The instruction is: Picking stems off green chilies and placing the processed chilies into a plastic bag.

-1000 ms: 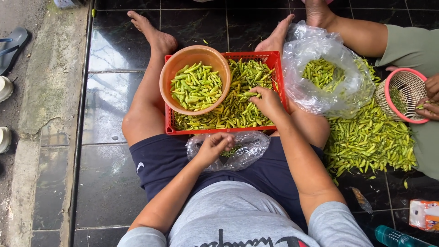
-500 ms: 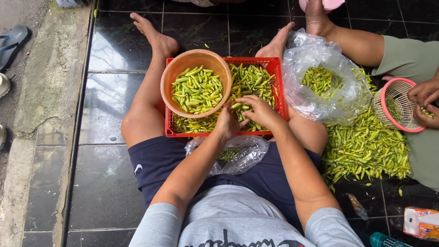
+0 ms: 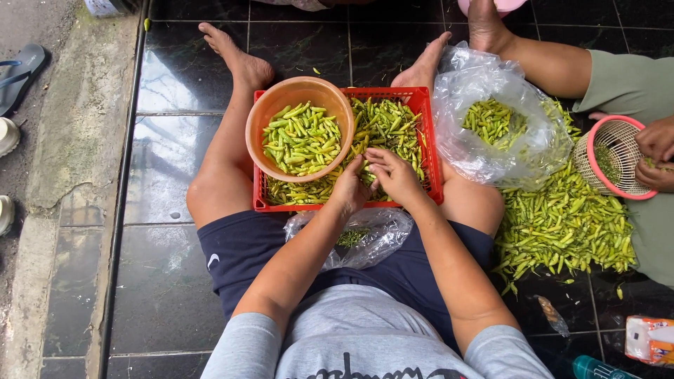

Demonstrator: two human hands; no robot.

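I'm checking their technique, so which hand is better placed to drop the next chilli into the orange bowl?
Probably the left hand: it lies right beside the orange bowl rim, while the right hand sits farther over the red crate.

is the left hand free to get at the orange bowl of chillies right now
Probably yes: the left hand sits in the red crate right beside the orange bowl, whose top is open, with nothing between them.

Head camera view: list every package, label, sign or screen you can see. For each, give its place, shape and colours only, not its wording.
Snack packet: floor at the bottom right edge, flat rectangle, white and orange.
Bottle: bottom right corner, teal, only partly in view.
Small wrapper: on the dark tiles below the loose green chilli pile, crumpled, clear and brownish.
No signs or screens.
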